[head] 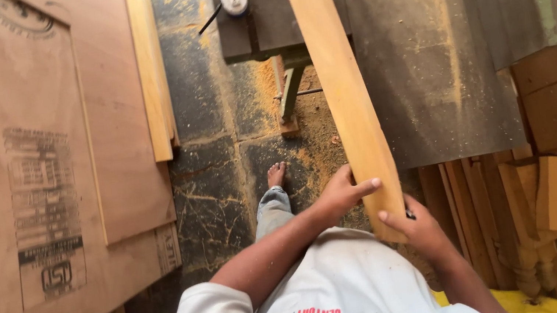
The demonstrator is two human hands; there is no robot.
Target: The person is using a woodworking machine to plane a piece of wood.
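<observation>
both hands — left hand (339,195), right hand (415,228) — gripped the near end of a long plank (336,73) resting on the saw table (424,44), frame centre — no cut visible yet.

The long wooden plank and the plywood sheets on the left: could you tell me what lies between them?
In the head view, between the plank and the plywood sheets lie sawdust-strewn dark floor and the person's bare foot.
</observation>
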